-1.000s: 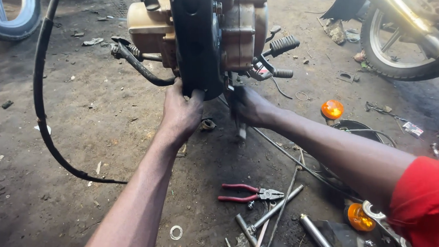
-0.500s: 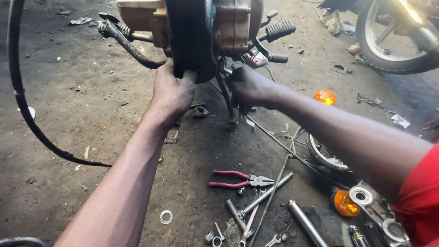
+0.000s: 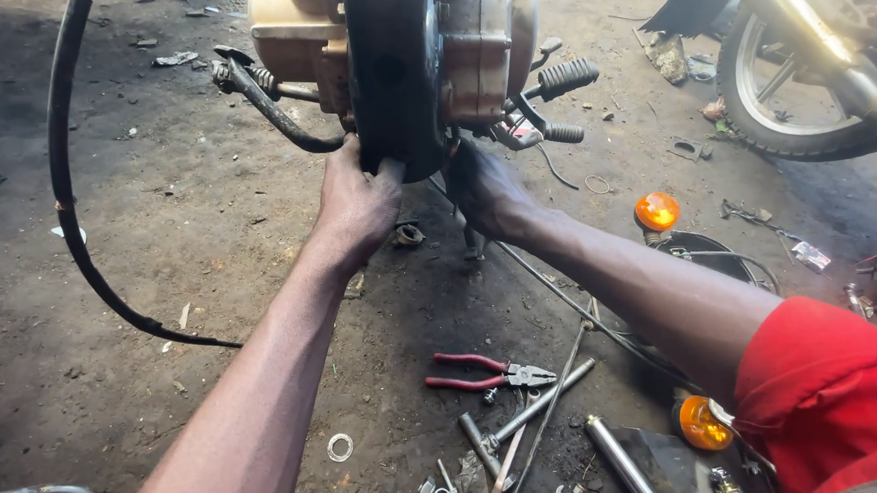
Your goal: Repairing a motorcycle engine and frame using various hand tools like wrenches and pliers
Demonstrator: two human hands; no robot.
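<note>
A gold-coloured motorcycle engine (image 3: pixel 468 45) with a black frame piece (image 3: pixel 394 69) down its front stands on the dirty concrete floor. My left hand (image 3: pixel 356 206) grips the lower left edge of the black piece. On the lower right side my right hand (image 3: pixel 486 189) holds the same piece, its fingers partly hidden beneath the engine. A black footpeg (image 3: pixel 565 75) juts out to the right of the engine.
Red-handled pliers (image 3: pixel 480 371), spanners (image 3: pixel 509 453) and metal rods lie on the floor below my arms. Orange indicator lamps (image 3: pixel 657 210) sit at right. A motorcycle wheel (image 3: pixel 800 77) stands top right. A black cable (image 3: pixel 77 225) curves along the left.
Both hands keep their hold on the lower end of the black piece. The view has shifted, so the engine and hands sit slightly higher and more to the left than a second ago.
</note>
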